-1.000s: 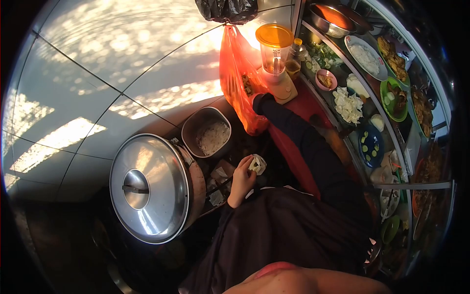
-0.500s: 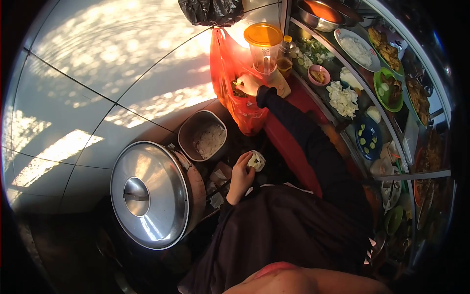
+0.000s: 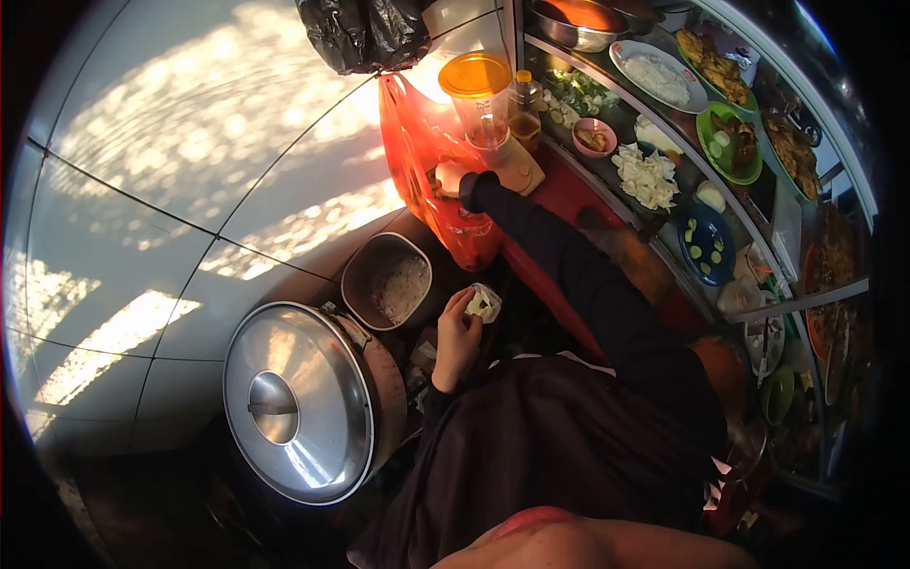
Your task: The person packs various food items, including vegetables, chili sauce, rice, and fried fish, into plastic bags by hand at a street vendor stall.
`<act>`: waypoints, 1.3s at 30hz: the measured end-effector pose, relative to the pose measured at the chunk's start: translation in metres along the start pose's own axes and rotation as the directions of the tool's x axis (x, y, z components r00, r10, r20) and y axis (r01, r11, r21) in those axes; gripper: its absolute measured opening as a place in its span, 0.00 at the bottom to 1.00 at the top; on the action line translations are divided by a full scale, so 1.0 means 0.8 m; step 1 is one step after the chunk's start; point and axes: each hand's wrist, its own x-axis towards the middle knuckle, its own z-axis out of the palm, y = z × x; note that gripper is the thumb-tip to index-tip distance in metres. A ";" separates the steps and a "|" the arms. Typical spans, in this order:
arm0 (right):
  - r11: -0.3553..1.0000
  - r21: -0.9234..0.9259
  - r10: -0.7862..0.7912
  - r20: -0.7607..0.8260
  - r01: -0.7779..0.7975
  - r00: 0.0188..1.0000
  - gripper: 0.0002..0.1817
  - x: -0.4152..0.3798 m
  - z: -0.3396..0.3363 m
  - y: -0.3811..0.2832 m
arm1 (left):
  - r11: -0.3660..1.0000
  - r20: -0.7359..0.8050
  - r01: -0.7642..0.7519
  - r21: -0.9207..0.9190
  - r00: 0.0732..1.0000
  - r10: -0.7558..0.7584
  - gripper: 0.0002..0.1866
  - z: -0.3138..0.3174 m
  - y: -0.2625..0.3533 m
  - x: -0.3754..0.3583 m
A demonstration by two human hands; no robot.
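A red plastic bag (image 3: 412, 142) hangs against the tiled wall beside a blender with an orange lid (image 3: 474, 76). My right hand (image 3: 451, 178) reaches into the side of this bag, and its fingers are mostly hidden there by the plastic and glare. Lower down, my left hand (image 3: 459, 332) is closed on a small white plastic bag (image 3: 484, 303), which has something pale and dark inside. A square metal container (image 3: 353, 284) with white grains in it stands just left of my left hand.
A large lidded pot (image 3: 327, 417) stands at the lower left. Glass shelves on the right hold a plate of rice (image 3: 659, 81), a blue plate with green slices (image 3: 713, 266) and a pile of white pieces (image 3: 645, 178). A black bag (image 3: 365, 33) hangs at the top.
The view has shifted, so the shelves and bags appear further left. My right hand has gone deeper into the red bag. My left hand still grips the small white bag.
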 end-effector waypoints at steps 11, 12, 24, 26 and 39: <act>0.980 -0.198 -0.025 -0.149 -0.005 0.989 0.12 -0.052 0.050 -0.008 | 1.000 0.028 0.028 0.003 0.999 -0.028 0.23 0.007 -0.032 -0.031; 0.966 -0.257 -0.094 -0.212 0.037 0.973 0.12 -0.059 0.042 -0.014 | 0.999 0.031 0.039 0.021 0.999 -0.040 0.23 0.005 -0.033 -0.033; 0.982 0.157 -0.011 -0.504 0.104 0.864 0.10 -0.025 -0.042 -0.032 | 1.000 -0.061 -0.026 -0.011 0.998 0.025 0.23 0.002 -0.024 -0.010; 0.991 0.113 -0.007 -0.452 0.065 0.892 0.10 -0.034 -0.051 -0.033 | 0.998 -0.070 -0.035 -0.054 0.997 0.031 0.22 0.007 -0.025 0.000; 0.629 0.744 0.125 -0.383 0.225 0.915 0.08 -0.161 -0.126 -0.031 | 0.837 0.087 0.166 -0.522 0.986 -0.142 0.22 0.037 -0.016 0.063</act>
